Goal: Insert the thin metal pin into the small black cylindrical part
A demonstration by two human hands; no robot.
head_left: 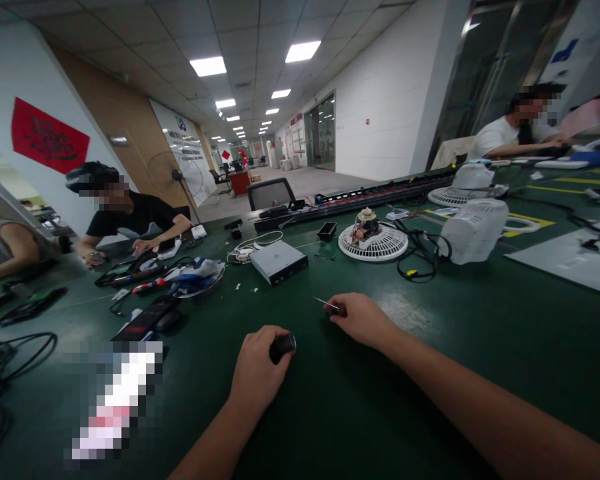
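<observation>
My left hand (261, 363) is closed round a small black cylindrical object (283, 347), whose round end faces right. Just to its right and a little farther out, my right hand (357, 318) grips a screwdriver (327, 304); its thin metal shaft points to the left and its handle is mostly hidden by my fingers. Both hands are low over the dark green table (310, 413), apart from each other. Beyond them lies a silver box-shaped drive (279, 261) with a black front, touched by neither hand.
A white fan grille (373, 243) with a motor stands beyond my right hand, near a small black tray (327, 231), black cables (425, 257) and a white housing (475, 230). Phones, tools and cables lie at left. People sit at the far left and right.
</observation>
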